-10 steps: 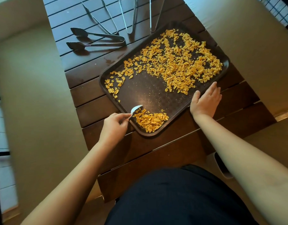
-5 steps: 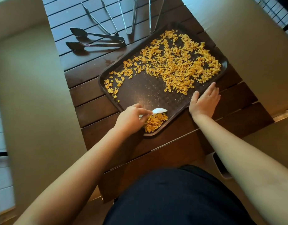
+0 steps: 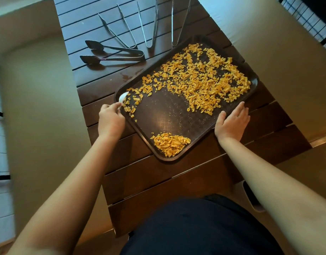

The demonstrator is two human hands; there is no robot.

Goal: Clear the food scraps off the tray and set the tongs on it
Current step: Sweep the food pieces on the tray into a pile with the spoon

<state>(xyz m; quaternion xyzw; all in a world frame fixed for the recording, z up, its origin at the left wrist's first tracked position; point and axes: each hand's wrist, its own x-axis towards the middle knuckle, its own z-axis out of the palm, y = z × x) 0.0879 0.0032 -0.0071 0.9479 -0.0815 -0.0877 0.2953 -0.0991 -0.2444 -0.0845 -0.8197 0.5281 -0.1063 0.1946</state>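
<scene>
A dark brown tray lies at an angle on the slatted wooden table. Orange food scraps cover its far half, and a small pile of scraps sits in the near corner. My left hand grips a white spoon whose bowl touches the scraps at the tray's left corner. My right hand rests flat against the tray's right rim. Several metal tongs lie on the table beyond the tray, the nearest pair with dark tips.
A pale floor shows on both sides of the narrow table. A white-rimmed dark bin sits below the table's near right corner, partly hidden by my right arm. A black railing runs at the far right.
My left hand has carried the spoon from the pile at the tray's near corner up to the scraps at the left corner. The right hand has stayed on the rim.
</scene>
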